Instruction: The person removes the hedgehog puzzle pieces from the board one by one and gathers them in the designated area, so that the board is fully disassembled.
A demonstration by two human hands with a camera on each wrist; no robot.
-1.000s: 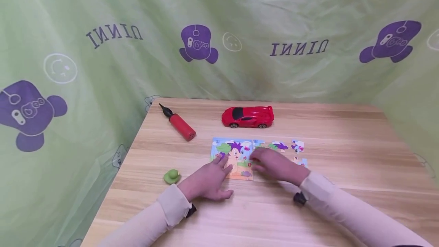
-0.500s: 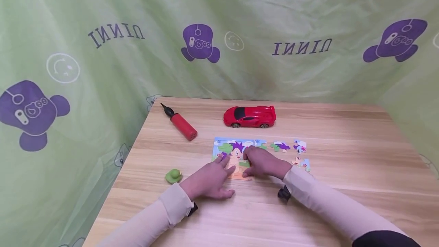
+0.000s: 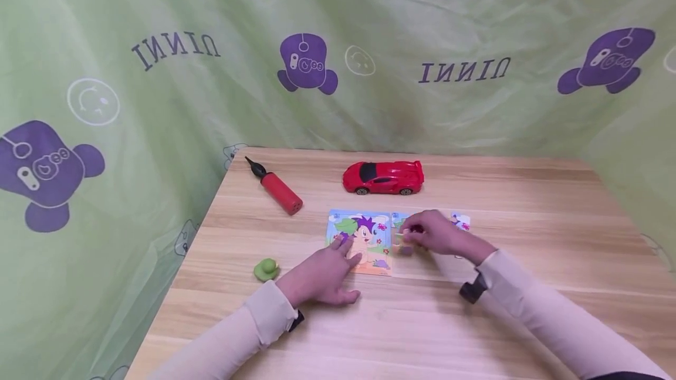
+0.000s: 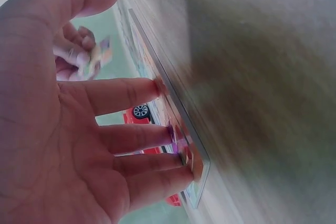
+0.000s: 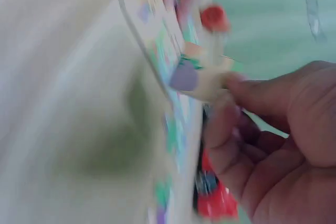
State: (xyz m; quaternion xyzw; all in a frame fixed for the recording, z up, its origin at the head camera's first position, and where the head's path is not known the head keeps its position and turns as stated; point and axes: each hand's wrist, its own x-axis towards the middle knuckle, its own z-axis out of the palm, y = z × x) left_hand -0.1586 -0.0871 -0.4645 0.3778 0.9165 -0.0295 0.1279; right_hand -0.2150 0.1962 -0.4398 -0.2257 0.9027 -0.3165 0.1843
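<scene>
A cartoon jigsaw board (image 3: 376, 257) lies on the wooden table, showing a purple-haired figure. My left hand (image 3: 322, 274) rests on its lower left part, the fingertips on the picture and the thumb held apart. In the left wrist view the fingers (image 4: 126, 95) reach out nearly straight to the board's surface. Just right of the board, my right hand (image 3: 435, 232) pinches a jigsaw piece (image 5: 189, 74) between thumb and index finger, above the table. This piece bears a purple patch and some green. Other loose pieces (image 3: 461, 220) lie to the right, partly hidden by that hand.
Behind the board stands a red toy car (image 3: 382, 177). A red hand pump (image 3: 281, 192) with a black nozzle lies at the back left. The green toy duck (image 3: 266, 270) sits left of my left hand. A green printed curtain (image 3: 369, 116) hangs around the table.
My right hand moved left over the board's right side, then back to the right, where it now holds a jigsaw piece. The left hand stays in place on the board.
</scene>
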